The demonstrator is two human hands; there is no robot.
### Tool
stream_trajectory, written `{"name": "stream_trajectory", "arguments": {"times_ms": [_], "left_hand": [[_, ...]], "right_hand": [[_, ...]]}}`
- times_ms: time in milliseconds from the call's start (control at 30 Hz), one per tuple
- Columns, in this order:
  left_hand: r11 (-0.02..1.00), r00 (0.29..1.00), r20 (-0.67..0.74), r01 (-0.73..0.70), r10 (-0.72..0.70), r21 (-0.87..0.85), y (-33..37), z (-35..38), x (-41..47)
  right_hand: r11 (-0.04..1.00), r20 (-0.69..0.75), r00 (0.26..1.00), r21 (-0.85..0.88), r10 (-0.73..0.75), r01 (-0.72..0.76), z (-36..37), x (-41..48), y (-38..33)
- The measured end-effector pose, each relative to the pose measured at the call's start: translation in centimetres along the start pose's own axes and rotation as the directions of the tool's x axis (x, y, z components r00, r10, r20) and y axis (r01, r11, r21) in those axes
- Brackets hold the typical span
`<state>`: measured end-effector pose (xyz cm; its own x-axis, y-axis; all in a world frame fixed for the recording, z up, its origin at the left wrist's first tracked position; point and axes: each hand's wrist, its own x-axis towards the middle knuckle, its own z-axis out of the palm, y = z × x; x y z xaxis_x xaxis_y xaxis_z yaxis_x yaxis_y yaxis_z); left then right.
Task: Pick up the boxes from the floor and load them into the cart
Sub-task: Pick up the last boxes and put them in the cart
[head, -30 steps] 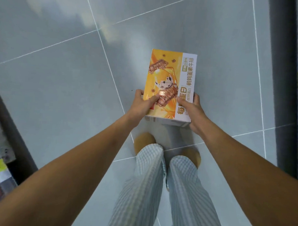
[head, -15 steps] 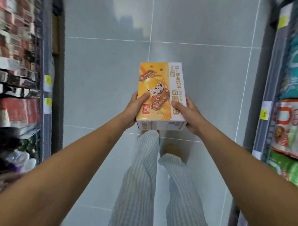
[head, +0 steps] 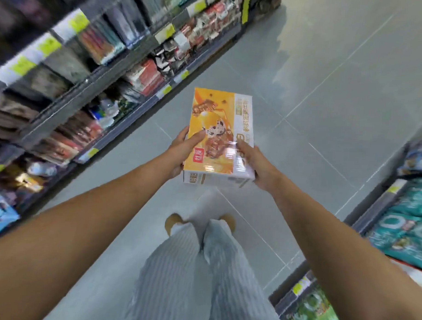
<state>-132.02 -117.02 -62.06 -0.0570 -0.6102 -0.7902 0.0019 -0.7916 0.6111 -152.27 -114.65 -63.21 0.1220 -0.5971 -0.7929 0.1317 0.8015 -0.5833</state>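
You hold the orange-and-white rectangular cardboard box point(head: 215, 136) above the grey tiled floor point(head: 327, 92), left grip point(head: 181, 151) and right grip point(head: 257, 166) pinching its near corners, thumbs on top. No cart shows; the glossy box's unsupported far end could tip it free.
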Motion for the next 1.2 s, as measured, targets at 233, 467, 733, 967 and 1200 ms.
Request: {"name": "stream_trajectory", "arguments": {"times_ms": [233, 467, 733, 967, 1200], "left_hand": [[0.948, 0.979, -0.192, -0.123, 0.068, -0.292, -0.5, -15.4, -11.1], [0.853, 0.941, -0.33, -0.228, 0.07, -0.469, -7.0, -31.4, -22.3], [0.704, 0.847, -0.531, -0.383, 0.01, -0.598, -14.5, -46.0, -33.1], [0.545, 0.707, -0.686, -0.512, -0.171, -0.664, -22.2, -56.4, -42.7], [0.452, 0.566, -0.78, -0.642, -0.267, -0.619, -27.7, -66.0, -50.1]], "right_hand": [[0.96, 0.229, 0.973, -0.268, -0.012, 0.075, 17.6, -4.5, -3.1], [0.858, 0.252, 0.966, -0.507, 0.064, 0.076, 37.6, -9.5, 1.3], [0.665, 0.352, 0.931, -0.719, 0.098, 0.202, 57.0, -14.4, 7.9], [0.483, 0.526, 0.815, -0.794, 0.243, 0.369, 73.7, -18.9, 14.9], [0.325, 0.599, 0.674, -0.801, 0.433, 0.503, 88.9, -22.0, 22.4]]}}
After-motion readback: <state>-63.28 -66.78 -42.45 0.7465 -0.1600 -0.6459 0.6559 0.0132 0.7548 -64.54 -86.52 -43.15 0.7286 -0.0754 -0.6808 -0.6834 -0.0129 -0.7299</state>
